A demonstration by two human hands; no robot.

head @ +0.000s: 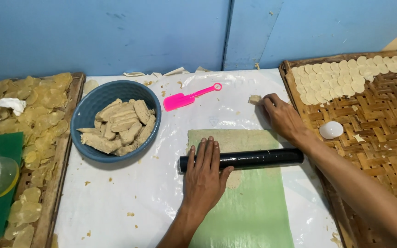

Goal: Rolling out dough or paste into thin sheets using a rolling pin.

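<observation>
Left hand [204,172] flat on black roller [242,160], clear of the sheet's edges.

A black rolling pin [253,159] lies crosswise under the flat left hand [204,172], over a green sheet [249,202]; a small beige dough scrap [254,99] sits at the right hand's [282,117] fingertips

Dough [233,180] under left palm
</observation>
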